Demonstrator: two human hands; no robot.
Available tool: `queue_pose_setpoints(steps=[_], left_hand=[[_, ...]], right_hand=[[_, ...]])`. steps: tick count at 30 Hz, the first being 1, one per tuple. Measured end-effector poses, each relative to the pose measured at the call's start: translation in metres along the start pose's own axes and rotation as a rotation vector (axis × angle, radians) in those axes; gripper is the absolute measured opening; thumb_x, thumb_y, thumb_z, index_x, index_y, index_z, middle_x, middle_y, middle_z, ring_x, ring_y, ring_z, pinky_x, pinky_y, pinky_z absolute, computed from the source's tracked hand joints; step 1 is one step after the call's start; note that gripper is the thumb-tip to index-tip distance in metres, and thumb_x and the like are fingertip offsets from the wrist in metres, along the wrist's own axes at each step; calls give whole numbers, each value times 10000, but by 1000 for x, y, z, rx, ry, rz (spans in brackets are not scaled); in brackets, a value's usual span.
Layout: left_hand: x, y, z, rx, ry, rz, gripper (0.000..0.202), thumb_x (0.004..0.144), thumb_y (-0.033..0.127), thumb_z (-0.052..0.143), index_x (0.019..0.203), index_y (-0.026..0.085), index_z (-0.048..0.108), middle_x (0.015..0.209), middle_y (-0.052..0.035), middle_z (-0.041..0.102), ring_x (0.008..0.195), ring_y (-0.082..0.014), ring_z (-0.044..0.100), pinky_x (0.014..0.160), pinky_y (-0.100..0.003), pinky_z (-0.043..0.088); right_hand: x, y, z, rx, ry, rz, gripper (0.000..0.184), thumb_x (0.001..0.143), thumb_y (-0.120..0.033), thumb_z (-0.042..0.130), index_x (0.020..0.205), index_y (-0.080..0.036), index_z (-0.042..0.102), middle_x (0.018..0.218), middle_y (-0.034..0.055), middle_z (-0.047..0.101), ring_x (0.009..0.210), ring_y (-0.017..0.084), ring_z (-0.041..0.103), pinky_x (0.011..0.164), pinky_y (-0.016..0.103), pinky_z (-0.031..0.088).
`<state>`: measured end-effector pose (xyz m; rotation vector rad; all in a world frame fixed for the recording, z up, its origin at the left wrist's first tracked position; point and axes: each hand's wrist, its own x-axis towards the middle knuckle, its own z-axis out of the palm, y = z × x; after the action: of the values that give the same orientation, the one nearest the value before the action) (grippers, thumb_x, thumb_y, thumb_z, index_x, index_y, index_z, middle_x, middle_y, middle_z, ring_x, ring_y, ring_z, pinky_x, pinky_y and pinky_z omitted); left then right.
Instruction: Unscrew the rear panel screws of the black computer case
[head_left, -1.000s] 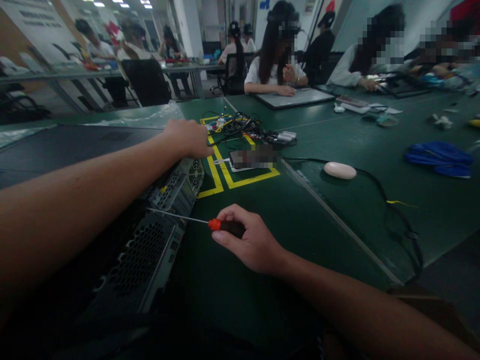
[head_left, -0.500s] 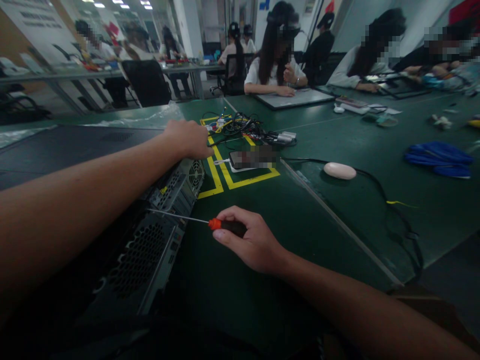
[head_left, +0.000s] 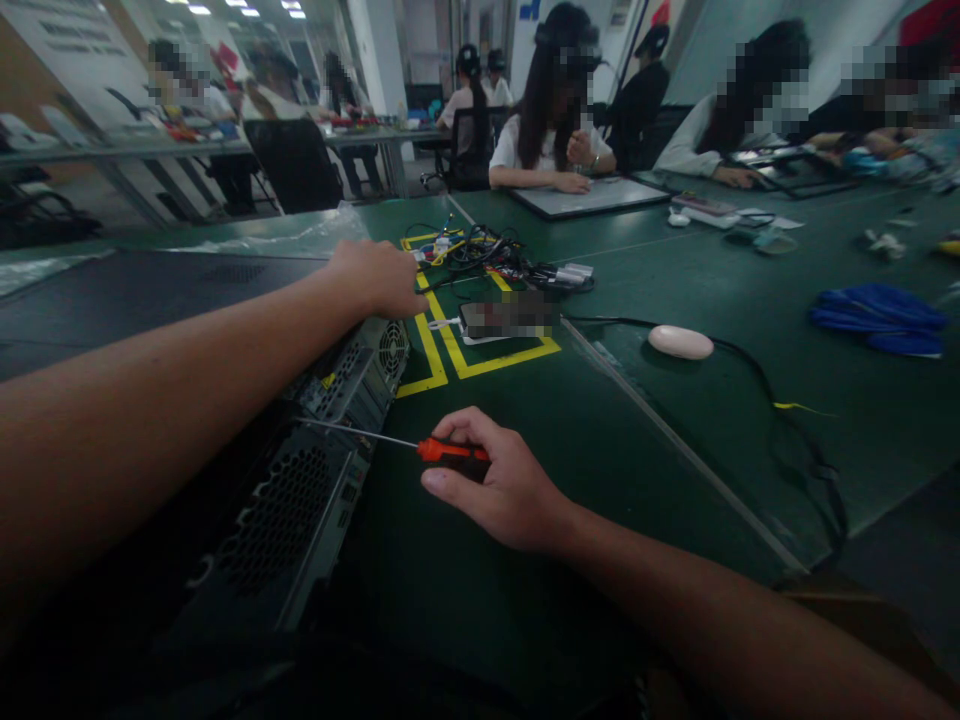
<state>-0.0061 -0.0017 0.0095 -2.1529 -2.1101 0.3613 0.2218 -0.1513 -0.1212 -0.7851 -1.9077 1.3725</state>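
A black desktop computer case (head_left: 127,315) lies along the left, its rear panel with a honeycomb vent (head_left: 281,505) turned to the right. My left hand (head_left: 379,278) is closed over the case's far rear corner, fingers bent down past the edge; the fingertips are partly hidden. In my right hand (head_left: 506,480) is a screwdriver (head_left: 450,452) with an orange and black handle, gripped between thumb and curled fingers. Its long thin shaft reaches left to the rear panel, where the tip meets the case near its side edge. Exactly what the tip touches is too dark to make out.
Beyond my left hand lies a tangle of cables (head_left: 487,255) on the green table, near yellow tape marks (head_left: 510,358). A phone (head_left: 495,318), a pale pink oval object (head_left: 680,342) on a black cord and a blue bundle (head_left: 877,318) are farther right. Several people sit beyond.
The screwdriver handle has turned in my right hand, so an orange stripe now shows along it. My right thumb and fingers have shifted slightly apart. My left hand has stayed put.
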Motion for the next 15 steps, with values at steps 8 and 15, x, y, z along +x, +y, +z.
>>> queue_pose_setpoints(steps=[8, 15], left_hand=[[-4, 3, -2, -18, 9, -5, 784, 961, 705, 788, 1592, 249, 876, 1527, -275, 825, 1476, -603, 710, 1231, -712, 561], [-6, 4, -3, -4, 2, 5, 738, 1034, 663, 714, 1603, 215, 859, 1539, -291, 819, 1518, -584, 696, 1248, -687, 564]], right_hand=[[0, 1, -1, -16, 3, -36, 192, 1037, -354, 844, 1112, -262, 693, 1018, 7, 782, 860, 201, 682, 859, 376, 560], [0, 0, 1, 10, -2, -48, 163, 1049, -321, 833, 1110, -250, 699, 1003, -2, 760, 862, 195, 677, 863, 363, 543]])
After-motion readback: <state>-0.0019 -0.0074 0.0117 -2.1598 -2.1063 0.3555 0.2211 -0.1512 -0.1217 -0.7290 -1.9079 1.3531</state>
